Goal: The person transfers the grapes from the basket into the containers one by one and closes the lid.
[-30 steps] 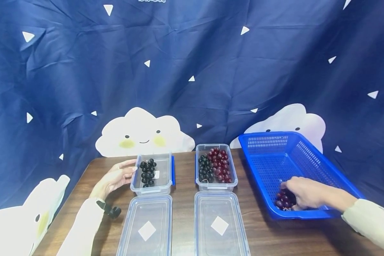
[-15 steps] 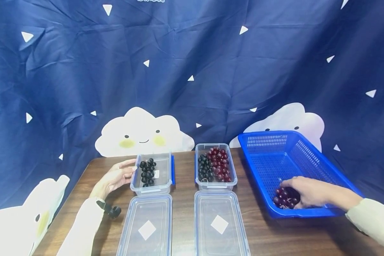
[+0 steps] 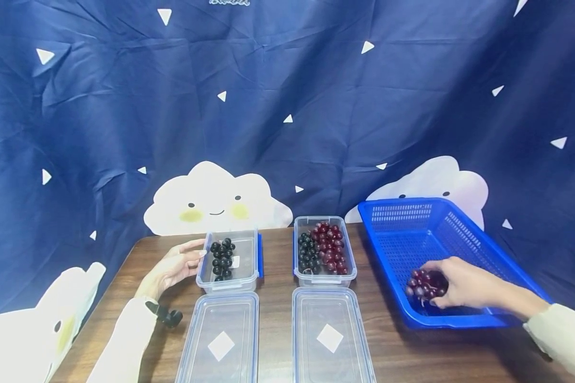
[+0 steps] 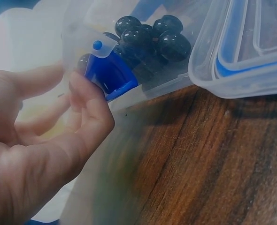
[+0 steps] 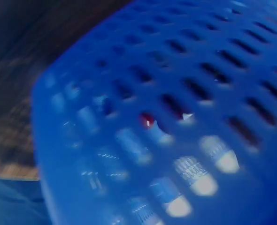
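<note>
My right hand [image 3: 465,284] grips a bunch of dark red grapes [image 3: 424,284] inside the blue basket [image 3: 397,250], above its floor near the front. The thumb and fingers curl round the bunch's right side. In the right wrist view only the basket's slotted wall [image 5: 185,140] shows, with a bit of red behind it; the hand is out of sight. My left hand [image 3: 174,268] touches the left side of a clear container [image 3: 246,250] with relaxed fingers, beside its hanging blue clip [image 4: 112,75]. Black grapes [image 3: 222,258] lie in that container.
A second clear container [image 3: 323,278] holds black grapes [image 3: 308,252] and red grapes [image 3: 330,250]. Two clear lids, the left lid [image 3: 241,319] and the right lid [image 3: 311,319], lie in front on the wooden table [image 3: 273,319]. A blue cloth [image 3: 287,69] hangs behind.
My right hand has raised the red grape bunch slightly off the basket's floor and shifted it a little back and left. The left hand stays at its container.
</note>
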The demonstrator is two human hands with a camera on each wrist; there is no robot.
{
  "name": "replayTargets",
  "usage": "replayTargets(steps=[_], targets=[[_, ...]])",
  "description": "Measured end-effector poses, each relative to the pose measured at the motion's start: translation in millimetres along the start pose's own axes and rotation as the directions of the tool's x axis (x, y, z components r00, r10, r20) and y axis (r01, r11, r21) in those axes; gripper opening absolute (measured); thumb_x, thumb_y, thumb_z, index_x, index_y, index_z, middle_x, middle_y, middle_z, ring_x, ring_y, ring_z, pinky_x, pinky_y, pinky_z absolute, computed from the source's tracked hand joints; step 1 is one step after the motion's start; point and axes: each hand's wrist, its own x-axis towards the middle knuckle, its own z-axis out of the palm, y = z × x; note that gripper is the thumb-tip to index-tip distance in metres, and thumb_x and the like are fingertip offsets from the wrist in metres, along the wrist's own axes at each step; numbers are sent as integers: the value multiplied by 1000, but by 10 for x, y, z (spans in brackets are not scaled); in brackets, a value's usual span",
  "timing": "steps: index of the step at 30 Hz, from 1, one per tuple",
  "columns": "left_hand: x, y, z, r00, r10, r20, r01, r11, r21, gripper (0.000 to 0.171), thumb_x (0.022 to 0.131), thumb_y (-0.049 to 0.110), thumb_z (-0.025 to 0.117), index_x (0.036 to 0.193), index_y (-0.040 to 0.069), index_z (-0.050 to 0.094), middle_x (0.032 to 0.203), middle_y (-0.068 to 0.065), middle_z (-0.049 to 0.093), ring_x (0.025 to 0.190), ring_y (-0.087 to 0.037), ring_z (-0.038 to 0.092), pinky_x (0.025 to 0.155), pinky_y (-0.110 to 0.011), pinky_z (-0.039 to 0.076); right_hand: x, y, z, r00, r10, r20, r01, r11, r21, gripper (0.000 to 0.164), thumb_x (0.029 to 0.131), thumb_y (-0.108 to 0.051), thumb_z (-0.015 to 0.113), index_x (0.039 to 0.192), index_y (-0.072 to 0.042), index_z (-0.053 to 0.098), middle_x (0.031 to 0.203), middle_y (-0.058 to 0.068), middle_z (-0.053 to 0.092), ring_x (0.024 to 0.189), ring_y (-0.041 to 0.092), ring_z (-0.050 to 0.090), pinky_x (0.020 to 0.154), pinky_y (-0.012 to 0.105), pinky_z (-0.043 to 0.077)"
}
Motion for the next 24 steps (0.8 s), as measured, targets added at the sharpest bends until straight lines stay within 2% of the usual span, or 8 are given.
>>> replayTargets(steps=[3, 7, 10, 13, 16, 19, 22, 24], targets=[[-5, 1, 5, 1000, 6, 4, -6, 1000, 14, 69, 107, 11, 57, 165, 0, 21, 118, 6, 76, 109, -12, 73, 100, -34, 61, 5, -74, -115, 991, 32, -128, -29, 999, 26, 58, 70, -36, 96, 117, -10, 74, 97, -9, 76, 83, -7, 60, 71, 22, 57], [-10, 8, 15, 1000, 10, 3, -10, 1000, 15, 69, 107, 10, 57, 165, 0, 21, 118, 5, 76, 109, -12, 73, 100, -33, 61, 31, -190, -281, 960, 97, -264, -58, 987, 153, 55, 73, -26, 97, 120, -10, 73, 95, -3, 79, 83, -5, 66, 70, 21, 58], [-7, 13, 18, 1000, 8, 2, -8, 1000, 17, 69, 107, 11, 58, 165, 1, 21, 118, 5, 75, 109, -12, 72, 99, -33, 61, 67, -273, -407, 936, 181, -302, -90, 952, 291, 52, 77, -16, 94, 122, -6, 72, 93, -6, 79, 82, -4, 69, 69, 17, 58], [-6, 20, 10, 1000, 9, 1, -9, 1000, 19, 70, 107, 12, 59, 165, 1, 21, 119, 5, 75, 110, -12, 72, 99, -33, 61, 138, -350, -509, 908, 250, -336, -123, 926, 358, 47, 80, -15, 92, 121, -5, 73, 90, -7, 80, 81, -3, 71, 71, 12, 56], [-21, 18, 3, 1000, 5, -4, -5, 1000, 7, 70, 107, 12, 59, 166, 1, 22, 118, 5, 76, 109, -12, 73, 99, -33, 61, 229, -428, -575, 889, 262, -376, -107, 917, 385, 36, 83, -16, 90, 115, -10, 75, 89, -6, 81, 80, -1, 73, 73, 11, 54], [-28, 10, 5, 1000, 0, -8, 0, 1000, -8, 70, 107, 10, 59, 166, 2, 21, 118, 4, 75, 106, -12, 72, 99, -33, 61, 316, -513, -608, 871, 276, -407, -75, 893, 445, 28, 86, -13, 87, 112, -15, 76, 89, -15, 80, 82, -3, 74, 75, 10, 54], [-25, 3, 11, 1000, 2, -3, -2, 1000, -6, 70, 107, 10, 59, 166, 2, 21, 118, 4, 75, 106, -12, 72, 99, -33, 61, 412, -608, -630, 859, 280, -428, -27, 860, 509, 28, 88, -9, 83, 113, -20, 75, 93, -24, 78, 86, -6, 74, 76, 9, 56], [-21, 2, 11, 1000, 4, -2, -4, 1000, -4, 70, 107, 10, 59, 165, 1, 22, 118, 5, 76, 107, -12, 72, 99, -33, 61, 490, -685, -640, 860, 274, -430, 3, 840, 542, 29, 89, -7, 82, 112, -23, 75, 94, -25, 77, 88, -5, 74, 78, 9, 57]])
